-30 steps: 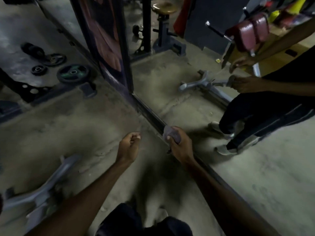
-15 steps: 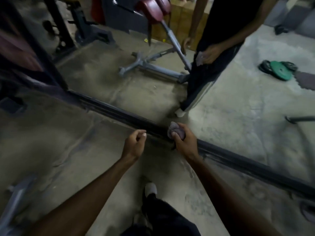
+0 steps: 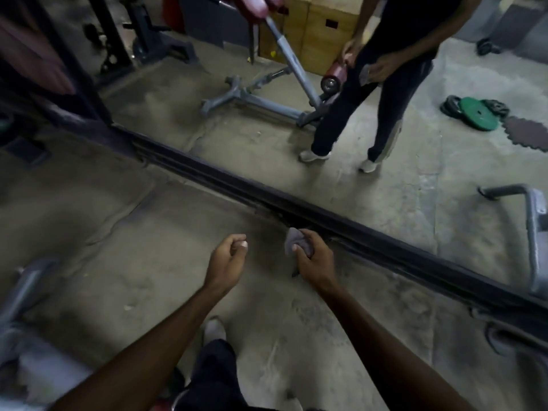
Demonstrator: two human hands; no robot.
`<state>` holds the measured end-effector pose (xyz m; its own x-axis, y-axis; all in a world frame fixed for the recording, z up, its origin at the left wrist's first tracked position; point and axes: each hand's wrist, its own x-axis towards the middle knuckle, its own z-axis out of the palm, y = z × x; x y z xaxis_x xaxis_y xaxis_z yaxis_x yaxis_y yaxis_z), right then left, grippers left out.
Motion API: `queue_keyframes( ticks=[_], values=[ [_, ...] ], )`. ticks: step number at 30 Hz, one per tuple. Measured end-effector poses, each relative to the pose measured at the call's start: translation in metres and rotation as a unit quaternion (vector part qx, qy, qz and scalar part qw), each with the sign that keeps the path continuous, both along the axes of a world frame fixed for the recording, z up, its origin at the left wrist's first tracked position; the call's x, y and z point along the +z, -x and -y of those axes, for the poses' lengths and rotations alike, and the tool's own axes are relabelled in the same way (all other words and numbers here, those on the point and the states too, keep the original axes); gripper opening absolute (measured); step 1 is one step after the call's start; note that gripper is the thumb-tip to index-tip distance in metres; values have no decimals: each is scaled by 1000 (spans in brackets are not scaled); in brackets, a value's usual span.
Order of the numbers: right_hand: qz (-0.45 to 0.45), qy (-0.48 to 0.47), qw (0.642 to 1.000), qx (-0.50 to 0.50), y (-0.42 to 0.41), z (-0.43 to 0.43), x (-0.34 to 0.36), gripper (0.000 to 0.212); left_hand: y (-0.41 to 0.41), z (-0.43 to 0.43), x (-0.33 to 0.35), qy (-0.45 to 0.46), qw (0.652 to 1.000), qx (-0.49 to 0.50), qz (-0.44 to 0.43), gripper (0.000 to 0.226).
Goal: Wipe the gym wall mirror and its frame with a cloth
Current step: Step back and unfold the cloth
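One soft, light-looking cloth (image 3: 292, 240) sits bunched in our right hand (image 3: 315, 259) near the frame (image 3: 385, 237); our left hand (image 3: 225, 258) is curled, empty.

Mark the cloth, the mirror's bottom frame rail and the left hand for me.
cloth (image 3: 292, 240): head view, on its grey upper fold.
frame rail (image 3: 370, 237): head view, on its dark upper face.
left hand (image 3: 226, 259): head view, on the back of the hand.

Bare forearms (image 3: 166, 336) lead to the left hand (image 3: 226, 259) and right hand (image 3: 314, 259). At six o'clock, dark trousers (image 3: 213, 375) end at a pale shoe (image 3: 214, 329). The reflection (image 3: 385, 84) at one o'clock shows a black top (image 3: 409, 22) and a light stripe (image 3: 390, 137) down the trouser leg's side.
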<state>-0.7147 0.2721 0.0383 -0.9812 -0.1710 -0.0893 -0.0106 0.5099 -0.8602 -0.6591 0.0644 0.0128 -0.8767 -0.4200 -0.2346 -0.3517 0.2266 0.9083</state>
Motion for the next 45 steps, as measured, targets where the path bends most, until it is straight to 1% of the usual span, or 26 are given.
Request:
queue_keyframes(
  ticks=[2,3,4,6,7,9,10,12,13,16,17,19,22,24,25,27,29,30,32,33,34,36,39,40,43,45],
  values=[
    [8,6,1000,10,-15,-10,-6,27,-24,-16,-5,-5,1000,23,3,17],
    [24,8,999,22,-28,-16,-4,23,-43,-26,-6,-5,999,36,4,15],
    [37,7,998,41,-43,-25,-2,25,-65,-39,-6,0,998,55,5,14],
    [61,-12,996,68,-65,-36,-2,44,-104,-56,-6,-1,996,85,12,13],
    [71,-14,994,87,-76,-39,-1,45,-122,-61,-7,-6,995,96,9,12],
    [97,8,989,108,-102,-41,0,35,-161,-70,-7,-7,993,121,6,10],
    [113,22,986,116,-111,-42,-2,34,-175,-73,-8,-8,991,134,7,10],
    [132,34,980,145,-135,-39,-8,39,-207,-77,-6,-29,987,160,14,6],
    [130,40,976,169,-148,-37,-12,42,-220,-79,-3,-54,984,171,17,6],
    [102,29,967,231,-195,-21,-18,48,-260,-85,12,-169,967,180,60,13],
    [95,25,963,249,-210,-15,-16,50,-273,-83,15,-205,960,175,76,20],
    [92,26,952,291,-243,-2,-13,51,-305,-77,17,-242,953,164,78,32],
    [115,34,934,336,-291,16,-13,49,-356,-68,17,-243,951,173,80,37],
    [127,53,924,357,-325,28,-11,50,-389,-57,16,-248,943,204,83,36],
    [119,58,922,364,-339,33,-10,50,-402,-51,15,-257,938,220,79,32],
    [115,75,928,345,-362,48,-13,42,-430,-37,15,-262,934,234,66,9],
    [152,83,939,298,-378,60,-12,32,-453,-26,20,-272,933,227,61,23],
    [178,86,936,291,-384,65,-11,26,-461,-24,24,-285,932,215,51,29],
    [231,90,916,315,-395,77,-7,11,-475,-14,29,-311,929,199,28,35],
    [253,93,906,325,-398,81,-4,7,-479,-8,30,-305,931,198,27,34],
    [259,90,905,324,-400,85,-1,8,-484,-2,31,-289,935,202,27,31],
    [252,88,919,290,-404,93,2,15,-493,11,27,-238,945,220,42,20],
    [227,87,939,244,-403,106,2,15,-503,30,22,-196,952,229,55,11],
    [227,86,942,231,-403,109,0,17,-504,34,19,-192,952,232,52,11],
    [237,86,943,219,-403,121,-5,15,-508,41,13,-190,950,245,37,25],
    [239,84,941,224,-404,126,-8,16,-507,43,13,-203,954,219,11,34]
  ],
)
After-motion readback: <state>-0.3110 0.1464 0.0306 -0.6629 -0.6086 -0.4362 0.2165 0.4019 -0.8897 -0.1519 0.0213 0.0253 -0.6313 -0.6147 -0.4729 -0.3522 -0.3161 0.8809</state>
